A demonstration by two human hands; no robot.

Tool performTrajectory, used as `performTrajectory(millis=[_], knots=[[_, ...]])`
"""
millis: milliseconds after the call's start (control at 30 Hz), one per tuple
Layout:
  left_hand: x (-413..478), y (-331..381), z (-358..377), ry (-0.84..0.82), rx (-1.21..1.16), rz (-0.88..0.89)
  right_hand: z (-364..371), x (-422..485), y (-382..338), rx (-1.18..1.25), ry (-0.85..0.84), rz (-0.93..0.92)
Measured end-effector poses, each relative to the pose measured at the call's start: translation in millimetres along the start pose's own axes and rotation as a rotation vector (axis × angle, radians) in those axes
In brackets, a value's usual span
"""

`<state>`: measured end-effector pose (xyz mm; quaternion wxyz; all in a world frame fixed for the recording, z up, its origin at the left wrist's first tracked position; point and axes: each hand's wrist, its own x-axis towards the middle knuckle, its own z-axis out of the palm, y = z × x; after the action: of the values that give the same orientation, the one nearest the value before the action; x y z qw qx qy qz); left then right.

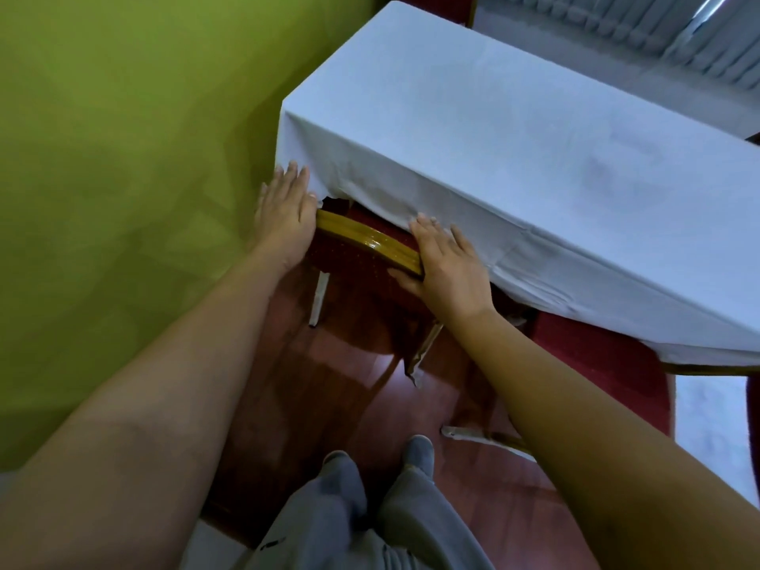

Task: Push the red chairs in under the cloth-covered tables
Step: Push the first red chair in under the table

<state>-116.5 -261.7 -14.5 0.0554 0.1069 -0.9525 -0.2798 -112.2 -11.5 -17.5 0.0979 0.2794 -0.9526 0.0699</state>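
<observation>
Left hand (pixel 286 211), fingers straight and together, presses one end of the red chair (pixel 357 257) rail; right hand (pixel 446 269), fingers spread, covers the other, touching the tabletop's white cloth (pixel 473 137).

Near chair (pixel 362 257): seat and front legs hidden beneath the tablecloth (pixel 473 137); only the backrest and 2 rear legs show.
Left grip (pixel 286 216): palm hidden, turned toward the backrest's end.
Right grip (pixel 448 267): palm hidden; covers the backrest's other end.
Second chair (pixel 596 355): largely hidden by cloth and right forearm.
Third chair (pixel 452 6): red sliver, cut by the top edge.
Tabletop: wholly under cloth; cut by the right edge.
</observation>
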Motion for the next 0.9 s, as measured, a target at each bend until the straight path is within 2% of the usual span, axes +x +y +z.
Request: performTrajectory(millis=[533, 767, 900], knots=[[41.7, 7.5, -2.4, -0.015, 0.028, -0.056, 6.8, 38.9, 4.7, -0.078, -0.084, 0.162], [14.5, 31.2, 8.0, 0.049, -0.008, 0.164, 3.1, 18.2, 1.5, 0.015, -0.130, 0.205], [-1.4, 47.3, 14.9, 0.064, 0.086, 0.259, -1.2, -12.6, 12.7, 0.049, -0.164, 0.206]])
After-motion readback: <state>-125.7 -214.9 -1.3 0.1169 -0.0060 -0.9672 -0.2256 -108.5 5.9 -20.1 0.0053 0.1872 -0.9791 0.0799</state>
